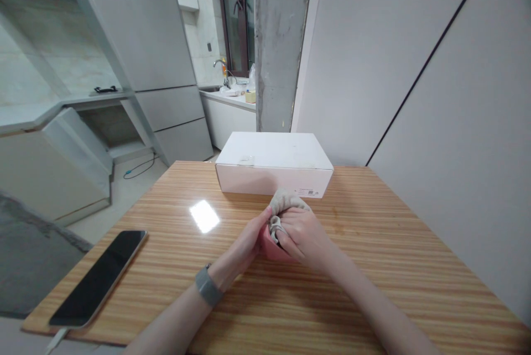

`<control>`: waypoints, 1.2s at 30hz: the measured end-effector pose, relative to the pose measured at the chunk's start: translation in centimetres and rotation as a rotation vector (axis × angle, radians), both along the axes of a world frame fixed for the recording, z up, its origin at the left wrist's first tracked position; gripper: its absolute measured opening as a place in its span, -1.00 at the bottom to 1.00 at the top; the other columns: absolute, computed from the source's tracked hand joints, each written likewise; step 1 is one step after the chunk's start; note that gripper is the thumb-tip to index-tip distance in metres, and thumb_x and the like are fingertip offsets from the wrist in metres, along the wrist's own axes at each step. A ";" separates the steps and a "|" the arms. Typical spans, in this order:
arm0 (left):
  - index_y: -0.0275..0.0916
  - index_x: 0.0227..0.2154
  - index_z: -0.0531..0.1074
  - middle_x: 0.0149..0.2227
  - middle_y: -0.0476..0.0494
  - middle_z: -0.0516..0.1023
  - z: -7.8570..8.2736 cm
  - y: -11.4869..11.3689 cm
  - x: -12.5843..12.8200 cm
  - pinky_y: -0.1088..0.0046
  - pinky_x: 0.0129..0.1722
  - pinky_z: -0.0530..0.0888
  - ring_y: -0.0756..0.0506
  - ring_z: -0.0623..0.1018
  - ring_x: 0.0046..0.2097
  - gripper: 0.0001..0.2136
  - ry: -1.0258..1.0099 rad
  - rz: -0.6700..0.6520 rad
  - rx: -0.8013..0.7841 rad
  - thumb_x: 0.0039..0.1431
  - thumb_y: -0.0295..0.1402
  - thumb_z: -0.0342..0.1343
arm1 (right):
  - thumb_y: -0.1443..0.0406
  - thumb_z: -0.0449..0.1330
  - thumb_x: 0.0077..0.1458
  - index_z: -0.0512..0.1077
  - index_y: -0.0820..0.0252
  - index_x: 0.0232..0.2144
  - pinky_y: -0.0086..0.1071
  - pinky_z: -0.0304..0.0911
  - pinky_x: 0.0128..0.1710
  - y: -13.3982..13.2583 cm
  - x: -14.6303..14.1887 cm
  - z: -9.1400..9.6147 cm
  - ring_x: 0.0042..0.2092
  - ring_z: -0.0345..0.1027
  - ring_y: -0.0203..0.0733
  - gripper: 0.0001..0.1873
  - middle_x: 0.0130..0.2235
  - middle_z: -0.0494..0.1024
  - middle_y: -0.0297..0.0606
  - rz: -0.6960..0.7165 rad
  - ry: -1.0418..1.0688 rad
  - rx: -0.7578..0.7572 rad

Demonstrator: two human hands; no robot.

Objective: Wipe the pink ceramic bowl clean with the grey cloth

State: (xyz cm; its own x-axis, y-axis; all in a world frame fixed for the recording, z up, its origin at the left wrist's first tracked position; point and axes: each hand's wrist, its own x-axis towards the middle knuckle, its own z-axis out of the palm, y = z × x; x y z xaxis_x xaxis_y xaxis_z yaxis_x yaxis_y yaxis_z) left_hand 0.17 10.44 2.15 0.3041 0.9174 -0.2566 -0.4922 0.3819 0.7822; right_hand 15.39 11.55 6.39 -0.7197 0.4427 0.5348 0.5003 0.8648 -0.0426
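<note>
Both of my hands meet at the middle of the wooden table (373,266), closed round a small bundle. My left hand (248,244) pinches a pink piece of cloth (271,249) from the left. My right hand (302,233) lies over it, fingers curled on a beige-grey cloth (286,199) that bulges out above the knuckles. The two cloths seem tucked into one another; how is hidden by my fingers. A grey watch (207,285) sits on my left wrist. Just behind the hands stands a shut white cardboard box (274,162).
A black phone (98,277) lies face up near the table's left front edge, a cable at its lower end. A plain wall runs along the right. Beyond the table are a grey fridge (145,40), a concrete pillar (280,40) and a counter with a sink tap (219,64).
</note>
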 end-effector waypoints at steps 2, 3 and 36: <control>-0.39 -0.20 0.53 -0.23 -0.22 0.60 0.1 -0.1 -0.1 0.44 -0.27 0.44 -0.10 0.54 -0.25 -0.58 0.022 0.014 0.003 0.11 -0.07 0.17 | 0.35 -0.16 0.25 0.35 0.19 -0.59 -0.30 0.14 -0.28 0.1 0.0 -0.1 -0.43 0.30 -0.21 -0.56 -0.53 0.49 -0.24 0.003 0.013 -0.019; -0.38 -0.20 0.52 -0.25 -0.20 0.60 0.2 -0.2 0.0 0.45 -0.30 0.43 -0.08 0.54 -0.28 -0.60 0.006 0.003 0.014 0.11 -0.10 0.18 | 0.35 -0.17 0.26 0.36 0.19 -0.58 -0.30 0.16 -0.26 0.1 0.1 -0.1 -0.42 0.31 -0.21 -0.55 -0.52 0.50 -0.23 0.004 0.023 -0.037; -0.28 -0.07 0.47 -0.16 -0.16 0.57 0.8 -0.6 0.7 0.38 -0.11 0.41 -0.11 0.51 -0.13 -0.56 -0.049 0.025 0.107 0.09 -0.07 0.17 | 0.36 -0.18 0.28 0.34 0.18 -0.55 -0.31 0.19 -0.22 0.4 0.7 -0.5 -0.43 0.29 -0.23 -0.58 -0.52 0.46 -0.25 0.019 0.116 -0.018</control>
